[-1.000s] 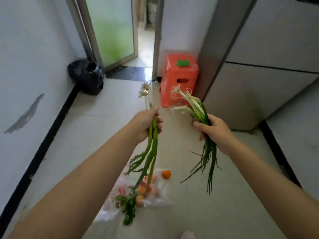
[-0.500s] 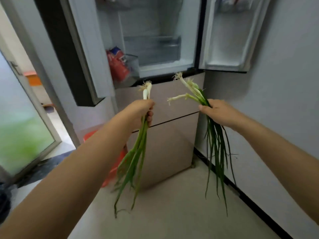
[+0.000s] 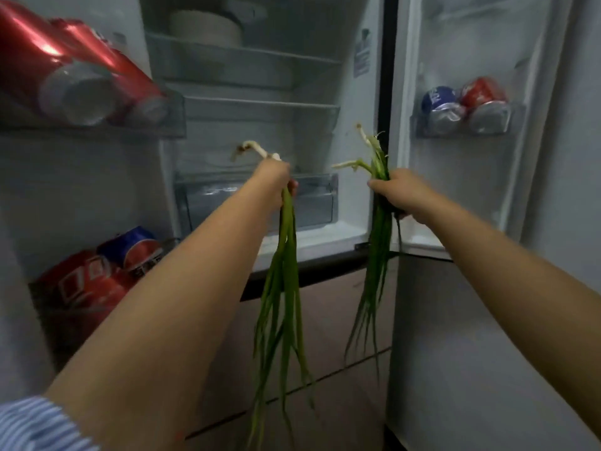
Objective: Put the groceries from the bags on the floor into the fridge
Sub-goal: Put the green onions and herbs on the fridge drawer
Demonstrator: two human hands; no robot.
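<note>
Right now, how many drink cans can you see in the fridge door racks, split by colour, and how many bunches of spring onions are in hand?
Red cans: 4, namely two in the left door's upper rack, one in its lower rack, one in the right door rack
Blue cans: 2
Spring onion bunches: 2, one in the left hand, one in the right hand
Total: 8

At the upper left of the frame we see red cans point(image 3: 65, 70) lying in a door shelf. At the lower left, red and blue cans point(image 3: 107, 271) sit in another. At the right, a blue can point(image 3: 439, 107) and a red can point(image 3: 484, 104) stand side by side. A pale bowl point(image 3: 205, 27) rests at the top centre.
</note>
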